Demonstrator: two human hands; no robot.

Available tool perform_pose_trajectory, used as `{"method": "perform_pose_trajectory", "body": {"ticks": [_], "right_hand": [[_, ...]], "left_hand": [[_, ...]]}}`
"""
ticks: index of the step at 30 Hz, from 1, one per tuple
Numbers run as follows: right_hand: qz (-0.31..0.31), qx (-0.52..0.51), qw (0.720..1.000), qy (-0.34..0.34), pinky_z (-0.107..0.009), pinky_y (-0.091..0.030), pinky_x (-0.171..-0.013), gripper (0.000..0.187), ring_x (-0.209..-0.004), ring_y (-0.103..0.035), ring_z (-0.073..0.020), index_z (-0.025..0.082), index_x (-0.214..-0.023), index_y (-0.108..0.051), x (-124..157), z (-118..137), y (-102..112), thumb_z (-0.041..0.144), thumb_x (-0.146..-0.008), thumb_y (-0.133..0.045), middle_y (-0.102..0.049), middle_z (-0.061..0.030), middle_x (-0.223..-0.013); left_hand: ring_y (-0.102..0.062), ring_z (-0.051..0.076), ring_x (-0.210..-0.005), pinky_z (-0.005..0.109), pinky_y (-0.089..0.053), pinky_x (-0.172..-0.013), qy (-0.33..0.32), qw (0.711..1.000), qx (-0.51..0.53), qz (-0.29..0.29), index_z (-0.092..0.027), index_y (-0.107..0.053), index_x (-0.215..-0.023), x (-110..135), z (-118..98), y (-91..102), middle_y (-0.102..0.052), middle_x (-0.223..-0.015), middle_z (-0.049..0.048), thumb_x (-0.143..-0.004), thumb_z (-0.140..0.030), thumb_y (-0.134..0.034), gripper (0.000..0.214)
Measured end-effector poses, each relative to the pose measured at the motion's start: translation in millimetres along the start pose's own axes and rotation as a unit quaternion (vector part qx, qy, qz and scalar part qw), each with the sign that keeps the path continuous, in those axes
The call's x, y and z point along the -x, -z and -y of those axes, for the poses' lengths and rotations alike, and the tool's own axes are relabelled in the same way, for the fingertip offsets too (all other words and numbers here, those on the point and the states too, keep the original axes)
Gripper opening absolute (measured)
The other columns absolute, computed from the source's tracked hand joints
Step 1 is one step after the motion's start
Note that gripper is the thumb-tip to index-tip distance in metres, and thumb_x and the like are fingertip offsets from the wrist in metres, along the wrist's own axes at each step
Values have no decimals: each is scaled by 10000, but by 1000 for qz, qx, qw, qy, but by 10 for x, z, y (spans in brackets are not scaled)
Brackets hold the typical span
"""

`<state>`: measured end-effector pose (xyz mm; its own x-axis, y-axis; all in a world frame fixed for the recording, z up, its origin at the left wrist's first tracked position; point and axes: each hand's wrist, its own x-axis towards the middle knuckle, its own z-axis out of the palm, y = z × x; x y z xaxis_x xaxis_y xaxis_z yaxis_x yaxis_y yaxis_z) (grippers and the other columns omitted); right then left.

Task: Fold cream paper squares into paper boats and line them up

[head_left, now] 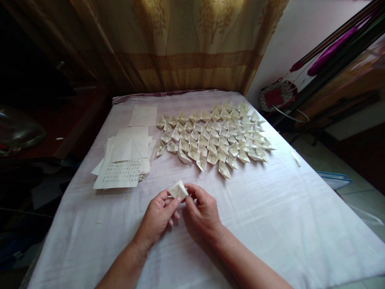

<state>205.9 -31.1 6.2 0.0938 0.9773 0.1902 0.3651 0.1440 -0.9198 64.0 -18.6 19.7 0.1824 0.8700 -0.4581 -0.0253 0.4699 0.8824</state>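
Curtain (180, 72), gold-brown, tree motifs (215, 18), hangs at the rear; pale wall (297, 28) beside it; patterned handbag (279, 94), dark red panel (274, 98), at right; reddish-brown furniture (82, 116), at left; blue-edged article (335, 182); tiled floor (359, 192).

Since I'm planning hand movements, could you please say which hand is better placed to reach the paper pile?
Probably the left hand: the pile lies ahead, on its side, while the right hand is farther away. Both hands hold the folded paper, so the left would let go first.
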Motion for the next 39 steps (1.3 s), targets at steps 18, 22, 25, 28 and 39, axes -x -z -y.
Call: {"method": "perform_pose_trajectory", "body": {"ticks": [18, 22, 25, 28, 39], "right_hand": [[85, -301, 909, -277, -196, -362, -491, 261, -558, -504, -98, 164, -885, -727, -156, 113, 145, 248, -644, -672, -653, 15, -677], [85, -283, 915, -275, -200, -363, -517, 217, -555, -488, -89, 154, -747, -689, -166, 107, 133, 351, -661, -722, -615, 27, -617], [75, -300, 911, -272, -211, -385, -557, 271, -561, -501, -89, 154, -698, -668, -168, 87, 112, 391, -631, -780, -614, 30, -601], [80, -326, 900, -277, -214, -373, -538, 313, -537, -493, -90, 158, -700, -668, -174, 62, 117, 424, -617, -811, -600, 34, -577], [115, -340, 883, -302, -201, -327, -490, 361, -466, -415, -61, 144, -652, -717, -206, 83, 151, 482, -595, -830, -573, 33, -510]], "left_hand": [[-483, 79, -414, 150, -328, -372, -4, 1000, 11, -17, -125, -663, -989, -2, -23, -58, -577, -506, -52, -638, -531, -760, 545], [-478, 79, -407, 152, -328, -370, -10, 1000, -5, -26, -126, -656, -996, 3, 4, -64, -558, -493, -60, -655, -532, -740, 537], [-469, 77, -401, 151, -312, -359, -10, 999, -11, -30, -135, -655, -999, 11, -3, -74, -547, -495, -67, -655, -533, -737, 532], [-484, 79, -411, 151, -310, -351, -7, 999, -11, -32, -145, -657, -990, 15, -26, -85, -581, -539, -53, -638, -531, -750, 531], [-404, 51, -327, 153, -287, -347, -21, 997, -62, -30, -132, -676, -846, 4, 53, -26, -585, -475, -29, -714, -646, -662, 531]]}}
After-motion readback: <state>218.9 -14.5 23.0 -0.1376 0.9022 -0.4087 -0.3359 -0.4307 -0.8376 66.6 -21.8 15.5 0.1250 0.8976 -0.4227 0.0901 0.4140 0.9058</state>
